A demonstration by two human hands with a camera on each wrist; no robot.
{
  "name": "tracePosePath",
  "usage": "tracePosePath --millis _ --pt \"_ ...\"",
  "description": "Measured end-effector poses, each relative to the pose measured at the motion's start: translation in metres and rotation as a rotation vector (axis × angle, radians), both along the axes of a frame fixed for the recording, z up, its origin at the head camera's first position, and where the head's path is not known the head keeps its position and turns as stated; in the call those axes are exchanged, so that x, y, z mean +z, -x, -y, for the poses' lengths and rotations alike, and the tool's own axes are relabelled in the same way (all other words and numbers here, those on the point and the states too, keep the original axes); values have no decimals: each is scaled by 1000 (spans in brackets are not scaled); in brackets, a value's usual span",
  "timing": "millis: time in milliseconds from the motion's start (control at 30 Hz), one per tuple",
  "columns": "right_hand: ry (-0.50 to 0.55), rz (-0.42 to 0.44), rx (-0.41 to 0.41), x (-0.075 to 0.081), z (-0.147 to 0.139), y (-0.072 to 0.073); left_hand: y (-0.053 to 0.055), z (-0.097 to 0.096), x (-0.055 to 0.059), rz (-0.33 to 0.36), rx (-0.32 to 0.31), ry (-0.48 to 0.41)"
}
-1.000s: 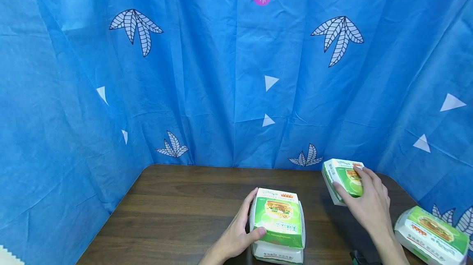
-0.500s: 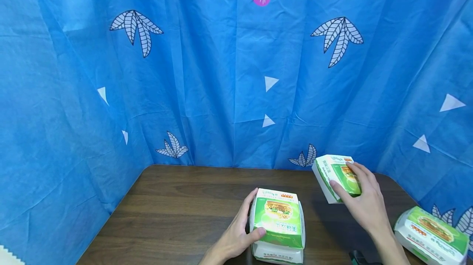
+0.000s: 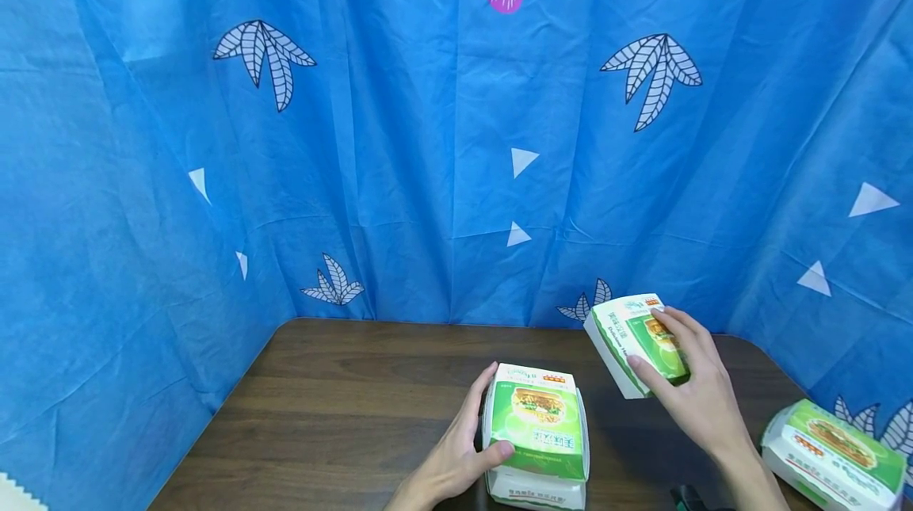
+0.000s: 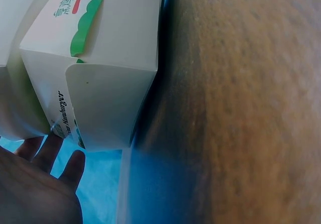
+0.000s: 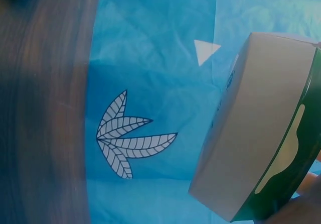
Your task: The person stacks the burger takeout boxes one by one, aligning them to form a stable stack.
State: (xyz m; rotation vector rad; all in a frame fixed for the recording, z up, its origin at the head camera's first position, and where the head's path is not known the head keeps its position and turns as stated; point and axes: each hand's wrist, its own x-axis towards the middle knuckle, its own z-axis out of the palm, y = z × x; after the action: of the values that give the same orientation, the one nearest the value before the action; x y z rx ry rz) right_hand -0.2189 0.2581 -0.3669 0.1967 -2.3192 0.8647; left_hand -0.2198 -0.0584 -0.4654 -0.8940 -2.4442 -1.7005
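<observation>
Two burger boxes, white and green with a burger picture, are stacked near the table's front; the upper box [image 3: 538,424] covers most of the lower box [image 3: 536,489]. Along their left side my left hand [image 3: 460,451] holds the upper box, thumb at the near corner and fingers at the far one. In the left wrist view its fingers [image 4: 47,148] touch the box sides. Raised above the table on the right is another burger box [image 3: 631,345], tilted, which my right hand [image 3: 695,384] grips from its right side. The right wrist view shows this box [image 5: 256,128] close up.
Another burger box [image 3: 834,451] lies at the table's right edge, beyond my right forearm. A small black object [image 3: 688,497] is by that wrist. A blue patterned curtain [image 3: 428,139] stands behind the wooden table [image 3: 342,408] and along its sides.
My right hand has carried its burger box to the left and slightly up, and the box has turned and tilted more. The left hand and the stacked boxes stay in place.
</observation>
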Motion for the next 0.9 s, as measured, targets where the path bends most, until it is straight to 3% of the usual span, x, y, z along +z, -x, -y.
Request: tracePosePath --millis 267,567,900 --pt "-12 -23 66 3 8 -6 0 0 0 -18 5 1" --pt "-33 -51 195 2 15 -9 -1 -1 1 -34 6 10" --pt "-28 -30 318 3 26 -15 -1 -4 1 11 7 9"
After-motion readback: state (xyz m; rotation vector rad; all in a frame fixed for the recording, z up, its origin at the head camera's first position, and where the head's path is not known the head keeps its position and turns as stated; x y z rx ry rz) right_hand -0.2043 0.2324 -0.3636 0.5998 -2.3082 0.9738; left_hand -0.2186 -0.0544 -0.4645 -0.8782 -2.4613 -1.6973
